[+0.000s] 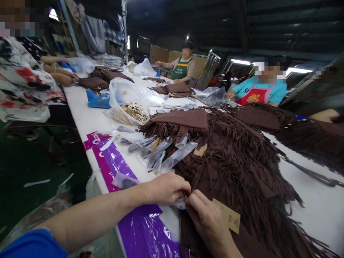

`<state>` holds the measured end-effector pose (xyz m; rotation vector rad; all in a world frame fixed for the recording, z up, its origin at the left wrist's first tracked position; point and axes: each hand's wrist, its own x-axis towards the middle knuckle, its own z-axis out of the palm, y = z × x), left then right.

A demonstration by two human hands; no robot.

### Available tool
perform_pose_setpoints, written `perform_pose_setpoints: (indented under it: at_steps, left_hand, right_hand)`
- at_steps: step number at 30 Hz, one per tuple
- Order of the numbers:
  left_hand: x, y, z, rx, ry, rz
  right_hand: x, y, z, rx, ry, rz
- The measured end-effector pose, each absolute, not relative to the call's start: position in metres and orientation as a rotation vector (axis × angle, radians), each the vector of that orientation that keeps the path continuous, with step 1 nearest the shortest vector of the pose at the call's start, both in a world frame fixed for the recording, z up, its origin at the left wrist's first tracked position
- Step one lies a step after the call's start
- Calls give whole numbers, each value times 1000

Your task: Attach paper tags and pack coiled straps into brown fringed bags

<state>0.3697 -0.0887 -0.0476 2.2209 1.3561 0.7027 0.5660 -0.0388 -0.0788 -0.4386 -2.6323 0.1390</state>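
My left hand (168, 188) and my right hand (208, 216) meet over the near edge of a dark brown fringed bag (196, 236). The fingertips of both are pinched together around something small with a metallic glint, mostly hidden by the fingers. Clear plastic shows just below the left fingers. A tan cardboard tag (229, 215) lies beside my right hand. Beyond my hands spreads a heap of brown fringed bags (228, 161). Clear plastic sleeves (174, 156) with grey contents lie against its left side.
Purple plastic sheeting (147, 231) runs along the white table's left edge. Further back are a clear bag of tan tags (134, 111), a blue holder (98, 98) and more brown bags (181, 89). Several people stand around the table, including one in a red apron (255, 93).
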Motion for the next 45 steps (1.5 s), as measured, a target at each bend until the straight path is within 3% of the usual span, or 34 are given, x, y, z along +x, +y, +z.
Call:
perform_pose_setpoints:
  at_steps: [4,9,13,21,29,45]
  left_hand:
    - [370,-87,-50,2255,1451,742]
    - [364,-86,-40,1948,1597,1184]
    - [369,-86,-33,1869,1524,1341]
    - [383,-84,-34,1558,1407,1346]
    - [384,-82,-47,1475,1322,1096]
    - [385,-86,-52,1370,1441,1056]
  right_hand:
    - [567,-40,-74,-485,-2626,323]
    - [568,-46,-52,-703,-2390,797]
    - [556,-43,-38,-883,-2156,1047]
    - [545,-31,-40,-750,-2047,1086]
    - [544,-34,-35,-849,-1882,1312]
    - [543,-34,-51,-837,-1912,1196]
